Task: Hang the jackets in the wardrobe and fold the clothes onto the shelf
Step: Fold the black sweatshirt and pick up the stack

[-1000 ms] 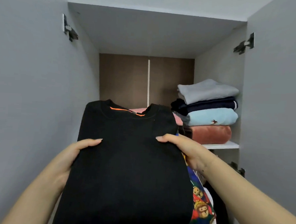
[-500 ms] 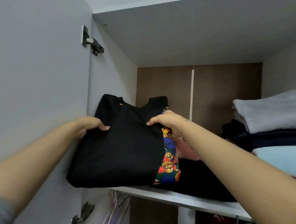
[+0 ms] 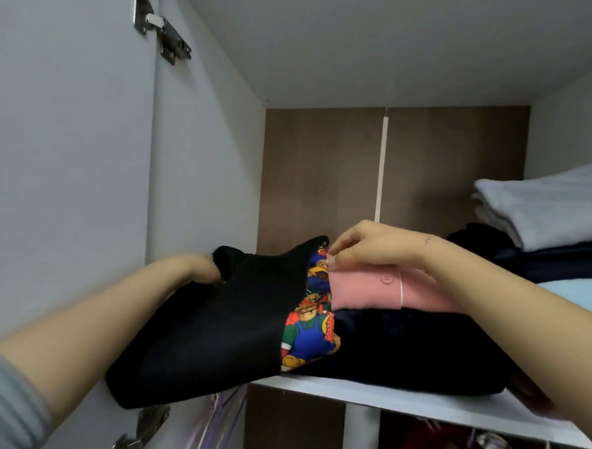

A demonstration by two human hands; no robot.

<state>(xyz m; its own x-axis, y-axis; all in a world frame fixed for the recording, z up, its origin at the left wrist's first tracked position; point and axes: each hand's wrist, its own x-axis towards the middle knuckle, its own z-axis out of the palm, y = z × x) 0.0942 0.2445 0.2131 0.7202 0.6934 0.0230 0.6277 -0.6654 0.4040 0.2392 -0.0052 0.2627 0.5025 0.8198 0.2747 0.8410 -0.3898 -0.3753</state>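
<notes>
Left hand (image 3: 199, 267) grasps black sweater (image 3: 214, 326) edge; right hand (image 3: 365, 245) pinches its collar. Advisable: slide fully onto shelf (image 3: 415, 407), keeping fold flat.

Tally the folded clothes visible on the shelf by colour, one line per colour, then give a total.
Black: 1, the black top going in at the left
Bear-print: 1, the bear-print piece beneath it
Pink: 1, the pink garment
Dark navy: 2, the wide dark fold under the pink and the navy piece at right
Grey: 1, the grey top
Light blue: 1, the light blue piece
Total: 7
</notes>
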